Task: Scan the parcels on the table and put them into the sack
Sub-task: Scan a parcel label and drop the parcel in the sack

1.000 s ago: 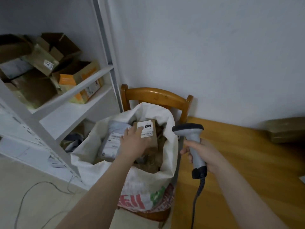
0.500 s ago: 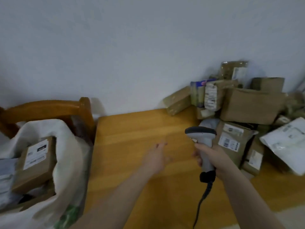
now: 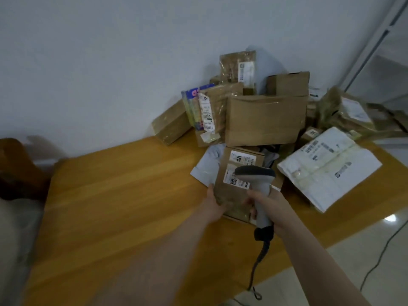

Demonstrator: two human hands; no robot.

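Two grips, both full. Your left grip (image 3: pixel 215 205) holds the near left corner of a brown box (image 3: pixel 227 191), with fingers up along its left edge. Your right grip (image 3: pixel 268 205) is clenched round the handle of the scanner (image 3: pixel 262 186). The scanner's dark head hangs over the box's nearer label and hides part of the barcode. A second white label sits farther up the same face.

The box is at the near edge of the pile, on the right half of the bench (image 3: pixel 121 195). It lies partly over a pale grey mailer (image 3: pixel 208 165). You cannot tell whether it is lifted or resting. The scanner's cable (image 3: pixel 257 265) drops past the near edge of the bench toward the tiled floor (image 3: pixel 353 261).

Just right of the box lies a white mailer (image 3: pixel 329 171), labels up, and its near corner overhangs the bench. Beyond the box a big box (image 3: pixel 265 120) stands among more parcels stacked against the wall (image 3: pixel 110 62). At the far left of the pile a small taped box (image 3: pixel 171 125) leans tilted at the foot of the wall. Next to it are a colourful packet (image 3: pixel 193 107) and a taped parcel (image 3: pixel 215 111) with a long white label.

The sack (image 3: pixel 13 228) shows only as a pale blur at the left edge, off the bench's left end. It is below a brown chair back (image 3: pixel 15 166) and well apart from the box.
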